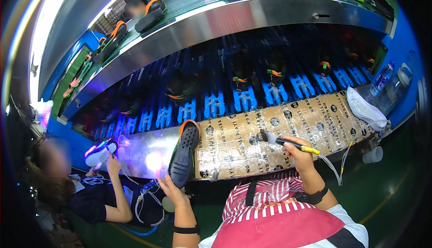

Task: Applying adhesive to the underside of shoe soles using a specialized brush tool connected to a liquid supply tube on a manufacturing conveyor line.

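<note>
My left hand grips a dark shoe by its lower end. The shoe stands tilted, its underside with small holes facing me and an orange rim at the top. My right hand is closed round a brush with a black handle and yellow tape; its dark bristles point left above the cardboard-covered ledge. From the handle's end a clear tube hangs in a loop. Brush and shoe are apart.
Behind the ledge, blue holders carry dark shoes in a machine. Above, a green conveyor bears more shoes. A white cloth-like pad and bottles sit at right. On the left, a co-worker's hand holds a white shoe under purple light.
</note>
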The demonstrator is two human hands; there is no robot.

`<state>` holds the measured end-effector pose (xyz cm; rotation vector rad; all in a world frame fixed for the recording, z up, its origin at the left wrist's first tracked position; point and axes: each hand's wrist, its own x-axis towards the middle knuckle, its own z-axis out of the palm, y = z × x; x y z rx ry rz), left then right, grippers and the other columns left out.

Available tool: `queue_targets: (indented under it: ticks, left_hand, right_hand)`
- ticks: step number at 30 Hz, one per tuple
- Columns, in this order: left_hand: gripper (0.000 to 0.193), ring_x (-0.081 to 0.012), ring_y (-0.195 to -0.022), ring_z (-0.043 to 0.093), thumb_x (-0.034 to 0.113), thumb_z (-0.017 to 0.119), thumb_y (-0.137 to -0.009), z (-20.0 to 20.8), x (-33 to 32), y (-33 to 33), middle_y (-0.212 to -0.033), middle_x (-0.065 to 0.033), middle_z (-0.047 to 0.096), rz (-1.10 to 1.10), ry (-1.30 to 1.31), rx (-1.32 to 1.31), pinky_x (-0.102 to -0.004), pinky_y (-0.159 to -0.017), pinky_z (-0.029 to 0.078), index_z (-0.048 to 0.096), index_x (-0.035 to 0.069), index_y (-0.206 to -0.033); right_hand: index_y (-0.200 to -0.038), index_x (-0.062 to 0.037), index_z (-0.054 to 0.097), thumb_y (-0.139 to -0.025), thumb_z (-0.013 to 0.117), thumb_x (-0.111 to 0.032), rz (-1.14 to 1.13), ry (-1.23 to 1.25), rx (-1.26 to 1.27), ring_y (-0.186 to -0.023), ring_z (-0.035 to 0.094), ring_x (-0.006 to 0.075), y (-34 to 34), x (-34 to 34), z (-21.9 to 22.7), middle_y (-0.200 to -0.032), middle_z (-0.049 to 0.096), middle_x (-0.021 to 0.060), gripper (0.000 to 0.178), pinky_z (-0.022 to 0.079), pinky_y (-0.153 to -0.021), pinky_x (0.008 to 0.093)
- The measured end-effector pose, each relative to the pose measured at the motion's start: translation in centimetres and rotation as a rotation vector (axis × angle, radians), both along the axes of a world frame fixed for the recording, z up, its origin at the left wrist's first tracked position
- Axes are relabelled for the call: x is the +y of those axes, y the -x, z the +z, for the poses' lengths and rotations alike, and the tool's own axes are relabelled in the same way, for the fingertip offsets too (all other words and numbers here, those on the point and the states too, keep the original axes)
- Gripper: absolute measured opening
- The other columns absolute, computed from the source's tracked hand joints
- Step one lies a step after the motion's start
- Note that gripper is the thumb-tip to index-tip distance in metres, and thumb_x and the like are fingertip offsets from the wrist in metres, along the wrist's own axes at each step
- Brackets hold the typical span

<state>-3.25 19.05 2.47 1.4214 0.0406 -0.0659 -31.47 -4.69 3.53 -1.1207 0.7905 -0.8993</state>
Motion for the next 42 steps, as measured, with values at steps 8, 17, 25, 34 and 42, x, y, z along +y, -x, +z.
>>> queue_targets:
  ticks: [8,17,25,34,42]
  left_hand:
    - [0.044,-0.0307,-0.113,0.046,0.024,0.041,-0.089,11.4,-5.3,6.8,-0.122,-0.0212,0.046,-0.671,0.143,-0.808,-0.0415,-0.096,0.033,0.037,-0.002,-0.125]
    - [0.026,-0.0132,-0.089,0.056,0.018,0.056,-0.082,23.6,-7.8,14.8,-0.105,0.0078,0.057,-0.959,0.344,-1.485,-0.0434,-0.092,0.034,0.058,0.025,-0.107]
    - [0.022,-0.0191,-0.072,0.046,0.033,0.047,-0.088,20.9,-7.8,12.3,-0.076,-0.0037,0.044,-0.767,0.848,-1.371,-0.0431,-0.077,0.038,0.052,0.011,-0.089]
    - [0.023,-0.0217,-0.082,0.06,-0.002,0.051,-0.076,2.1,-9.1,11.6,-0.092,-0.0138,0.062,-1.102,-0.333,-0.694,-0.0287,-0.074,0.046,0.062,-0.003,-0.097]
    - [0.024,-0.0105,-0.061,0.051,0.0,0.051,-0.079,-5.0,-8.4,7.8,-0.088,-0.0102,0.059,-0.864,-0.39,-0.557,-0.0214,-0.052,0.039,0.061,-0.003,-0.1]
  right_hand:
    - [-0.103,0.0038,0.059,-0.079,0.063,-0.012,-0.156,-0.057,-0.107,-0.055,0.052,0.0049,0.5,-1.1,0.1,-0.071,0.062,0.0067,0.029,0.038,-0.048,0.0154]
    - [-0.104,0.0029,0.059,-0.08,0.062,-0.012,-0.27,-0.112,-0.17,-0.055,0.05,0.0045,2.0,-0.4,-0.1,-0.071,0.061,0.0056,0.028,0.037,-0.047,0.015]
    - [-0.102,-0.0026,0.053,-0.09,0.051,-0.023,-0.316,-0.318,-0.531,-0.056,0.05,0.009,2.6,-4.4,-2.5,-0.069,0.056,0.0045,0.024,0.036,-0.046,0.0193]
    - [-0.097,-0.0091,0.055,-0.087,0.049,-0.03,-0.235,-0.41,-0.764,-0.056,0.051,0.0148,5.8,-6.8,-7.5,-0.07,0.058,0.0072,0.024,0.039,-0.047,0.0245]
    - [-0.093,-0.0081,0.055,-0.086,0.051,-0.029,-0.264,-0.345,-0.681,-0.054,0.052,0.0168,5.6,-6.0,-7.1,-0.067,0.058,0.0098,0.023,0.041,-0.049,0.0255]
